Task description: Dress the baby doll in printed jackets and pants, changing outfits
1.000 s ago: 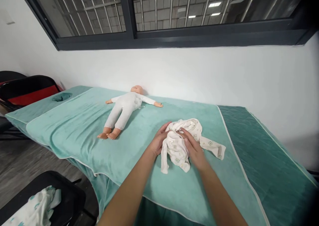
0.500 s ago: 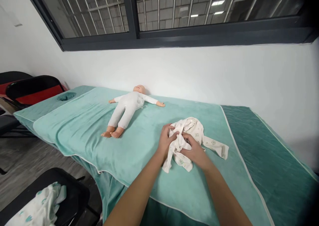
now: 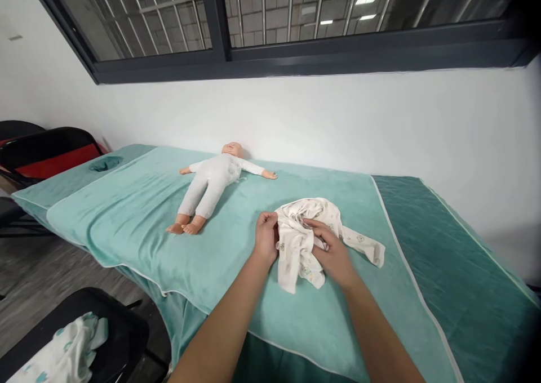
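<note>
A bunched cream baby garment with small printed figures lies on the green sheet, one sleeve stretched out to the right. My left hand pinches its left edge between thumb and fingers. At the middle of the bundle, my right hand grips the folds, its fingertips partly tucked into the cloth. Farther back and to the left, a baby doll in a white body suit lies on its back, arms spread and feet toward me.
The padded bed stands against a white wall under a dark-framed window. At lower left, a black chair holds a white cloth with green prints. Black-and-red chairs stand beyond the bed's left end.
My left hand has moved left, away from my right hand, drawing the garment's left edge outward and opening its folds. The right hand stays at the middle. The view has shifted slightly.
</note>
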`<act>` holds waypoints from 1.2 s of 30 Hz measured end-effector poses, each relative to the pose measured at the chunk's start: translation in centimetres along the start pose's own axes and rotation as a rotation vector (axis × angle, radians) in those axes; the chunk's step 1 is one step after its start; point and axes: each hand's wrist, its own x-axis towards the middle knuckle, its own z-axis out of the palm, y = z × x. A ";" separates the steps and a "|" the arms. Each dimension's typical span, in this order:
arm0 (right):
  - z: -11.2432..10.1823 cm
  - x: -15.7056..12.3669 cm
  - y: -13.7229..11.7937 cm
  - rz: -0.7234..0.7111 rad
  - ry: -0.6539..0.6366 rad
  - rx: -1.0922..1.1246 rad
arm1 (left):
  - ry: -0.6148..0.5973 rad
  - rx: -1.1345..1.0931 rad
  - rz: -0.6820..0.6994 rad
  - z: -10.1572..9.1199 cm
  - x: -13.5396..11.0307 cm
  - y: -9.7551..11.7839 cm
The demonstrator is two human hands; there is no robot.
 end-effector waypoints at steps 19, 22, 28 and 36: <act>0.3 0.4 1.2 -0.051 0.220 -0.274 | -0.306 0.004 -0.187 -0.4 -0.8 0.7; 0.5 0.6 1.4 -0.063 0.211 -0.384 | -0.264 -0.130 -0.206 -1.1 0.2 0.5; 0.3 0.3 0.6 -0.061 0.266 -0.263 | -0.204 -0.287 -0.376 -1.7 0.9 0.8; -2.8 -1.0 1.5 0.252 0.941 0.414 | -0.152 -0.348 -0.399 -1.1 0.8 1.4</act>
